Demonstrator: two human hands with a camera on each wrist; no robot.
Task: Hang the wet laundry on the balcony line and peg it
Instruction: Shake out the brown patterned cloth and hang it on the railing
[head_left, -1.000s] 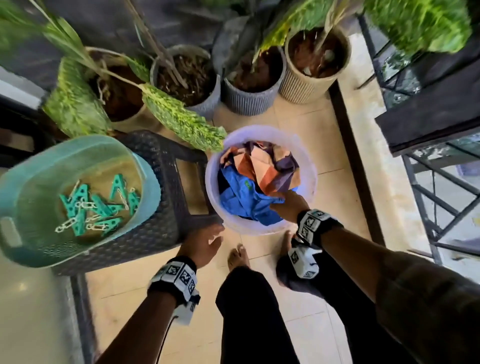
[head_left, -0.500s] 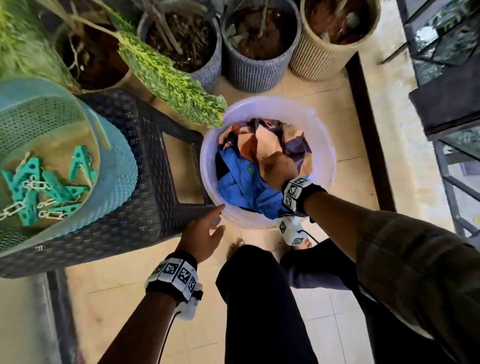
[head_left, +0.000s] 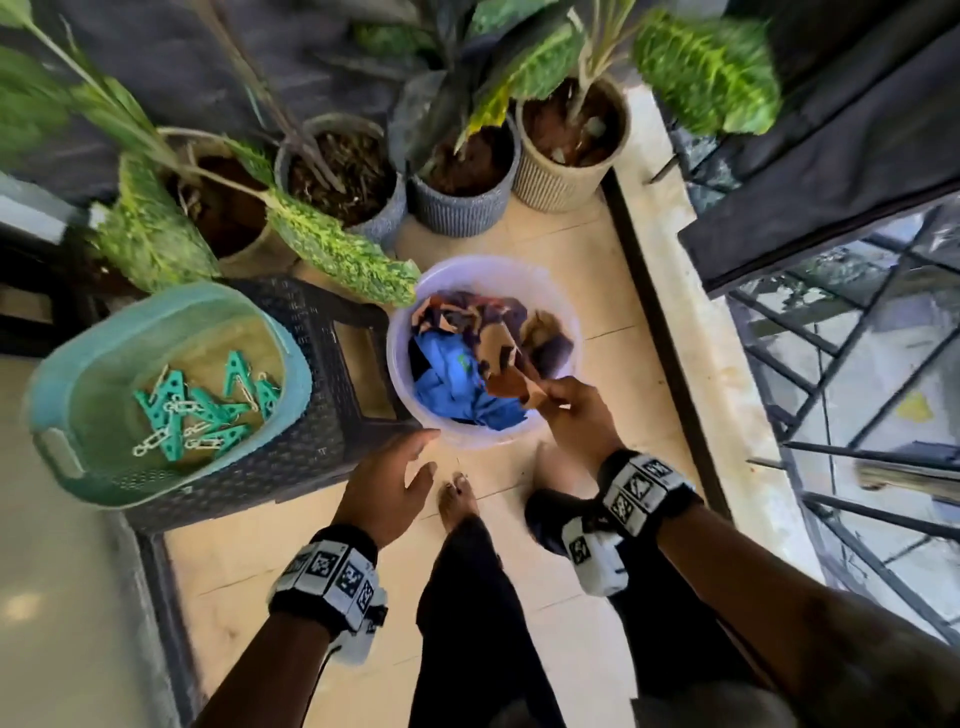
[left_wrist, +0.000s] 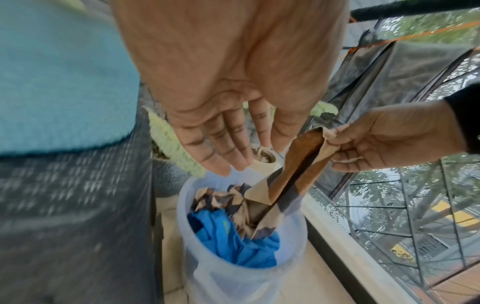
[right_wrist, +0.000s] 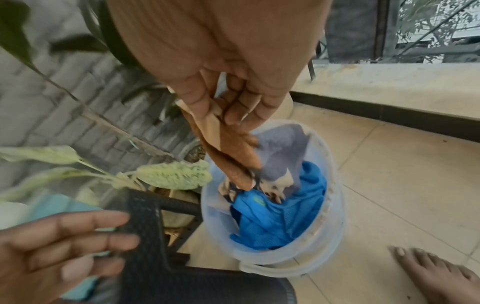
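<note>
from the head view, the white bucket stands on the tiled floor, just beside a dark woven stool. wet clothes fill the bucket – a blue cloth and a brown patterned cloth. the right hand is at the near rim of the bucket and pinches a corner of the brown patterned cloth. the left hand is near the stool corner, its fingers spread and holding nothing. a teal basket sits on the stool with green pegs in it. four plant pots stand behind the bucket.

from the left wrist view, the left hand is flat above the bucket, fingers straight and close together. the right hand pinches the top of the brown patterned cloth, and the cloth stretches down into the bucket. the blue cloth lies under it.

from the right wrist view, the right hand has thumb and fingers pressed on the brown patterned cloth – it hangs into the bucket above the blue cloth. the left hand is spread beside the stool. a bare foot is on the floor.
</note>
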